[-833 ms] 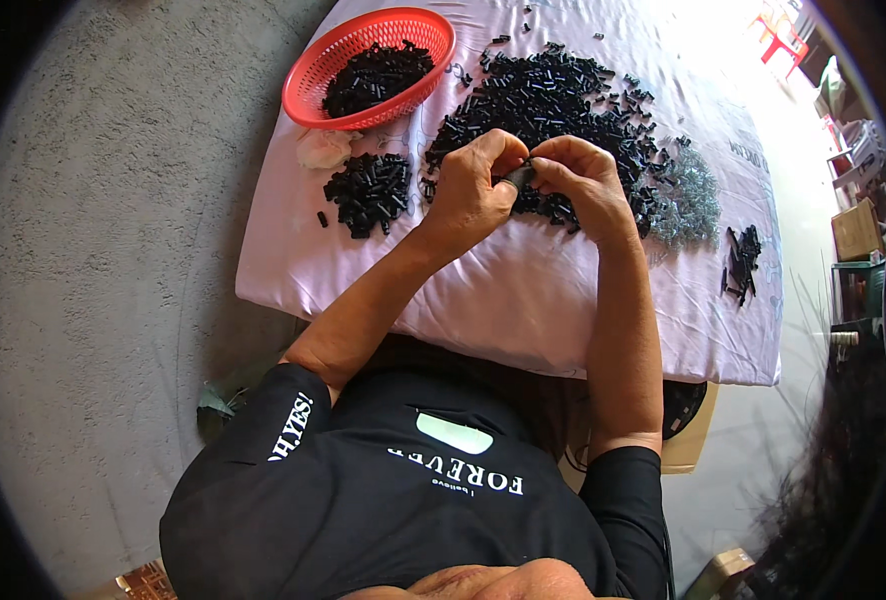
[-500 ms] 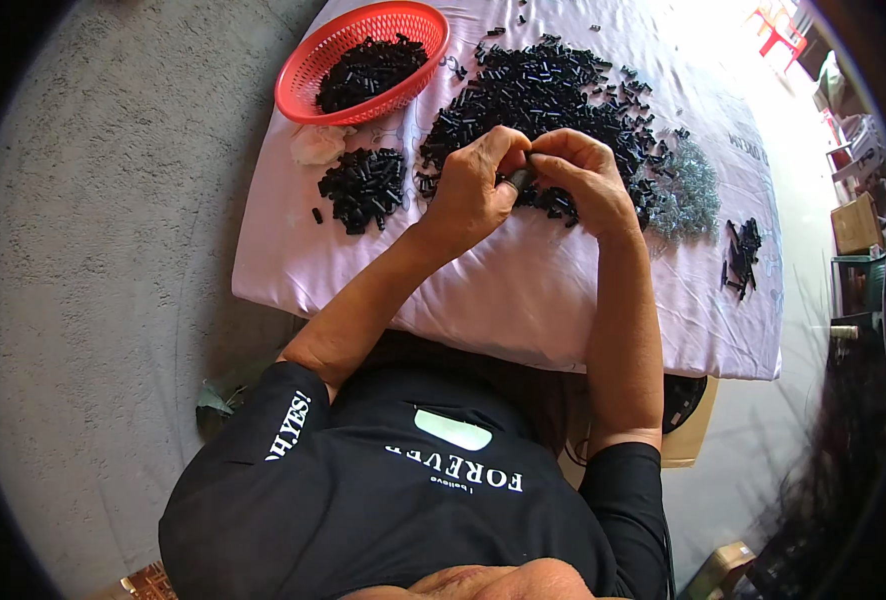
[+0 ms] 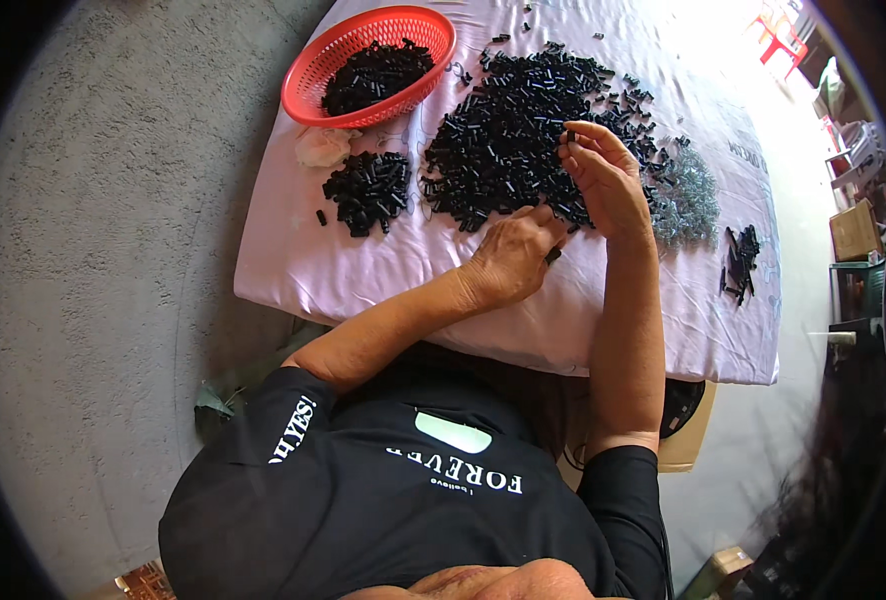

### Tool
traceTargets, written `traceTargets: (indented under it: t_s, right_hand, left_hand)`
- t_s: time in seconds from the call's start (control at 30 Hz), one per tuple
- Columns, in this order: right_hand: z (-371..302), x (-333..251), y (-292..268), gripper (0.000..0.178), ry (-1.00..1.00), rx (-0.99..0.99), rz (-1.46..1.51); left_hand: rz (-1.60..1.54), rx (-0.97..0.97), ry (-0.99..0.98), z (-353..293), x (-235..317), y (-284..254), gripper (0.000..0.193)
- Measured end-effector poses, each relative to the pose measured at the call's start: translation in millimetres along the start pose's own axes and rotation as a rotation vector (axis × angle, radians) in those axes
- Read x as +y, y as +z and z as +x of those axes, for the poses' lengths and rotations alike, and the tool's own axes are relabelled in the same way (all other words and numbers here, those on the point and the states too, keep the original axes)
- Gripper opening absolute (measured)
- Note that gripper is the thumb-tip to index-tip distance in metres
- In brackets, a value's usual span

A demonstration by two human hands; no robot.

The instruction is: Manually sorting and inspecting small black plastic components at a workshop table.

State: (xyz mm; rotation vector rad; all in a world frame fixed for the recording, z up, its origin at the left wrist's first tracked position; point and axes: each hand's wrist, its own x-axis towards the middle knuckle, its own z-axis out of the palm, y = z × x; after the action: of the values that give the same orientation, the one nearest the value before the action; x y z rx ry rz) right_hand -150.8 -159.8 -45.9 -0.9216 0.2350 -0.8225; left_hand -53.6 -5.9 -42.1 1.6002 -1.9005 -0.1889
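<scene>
My right hand (image 3: 611,185) is raised over the large heap of small black plastic pieces (image 3: 503,130), pinching one small black piece (image 3: 570,137) between thumb and fingers. Lower and to the left, my left hand (image 3: 518,255) rests at the near edge of that heap, back of the hand up and fingers curled. A dark piece (image 3: 554,255) shows beside its thumb, partly hidden by the hand. To the left lies a smaller pile of black pieces (image 3: 366,190). On the right, a mound of clear or silvery small parts (image 3: 688,205) touches the large heap.
A red perforated basket (image 3: 306,88) holding more black pieces stands at the far left. Crumpled pale pink material (image 3: 323,147) lies before it. Longer black pieces (image 3: 741,265) sit near the right edge of the pink cloth-covered table (image 3: 443,305). Red chairs (image 3: 783,45) stand beyond.
My hands were together over the heap and are now apart. The left came down toward me, turning its back up; the right moved slightly right and up with a black piece.
</scene>
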Motion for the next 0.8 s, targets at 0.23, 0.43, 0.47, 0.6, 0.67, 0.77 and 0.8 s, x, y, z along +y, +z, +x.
traceTargets:
  t_s: [0.23,0.43,0.47,0.6,0.67,0.77,0.8]
  right_hand:
    - [-2.0,1.0,9.0,0.021,0.090,-0.015,-0.167]
    - [-2.2,7.1,7.3,0.017,0.148,-0.100,-0.196]
    - [-2.2,7.8,7.4,0.017,0.162,-0.125,-0.209]
    - [-4.3,6.7,11.4,0.016,0.190,-0.143,-0.192]
    - [-5.6,4.3,14.5,0.016,0.208,-0.175,-0.226]
    - [-7.0,5.0,17.8,0.016,0.214,-0.196,-0.212]
    - [-7.3,4.6,18.6,0.016,0.213,-0.195,-0.211]
  left_hand:
    - [-0.268,0.138,-0.090,4.1,-12.1,-23.9,0.025]
    - [-0.402,0.246,-0.346,9.2,-26.2,-52.9,0.023]
    - [-0.400,0.248,-0.347,9.6,-29.2,-55.5,0.023]
    - [-0.455,0.268,-0.325,10.1,-30.8,-61.4,0.024]
    - [-0.476,0.264,-0.329,11.5,-25.7,-62.5,0.024]
    - [-0.461,0.266,-0.330,13.3,-22.5,-62.4,0.024]
    - [-0.460,0.265,-0.330,13.8,-21.2,-63.0,0.024]
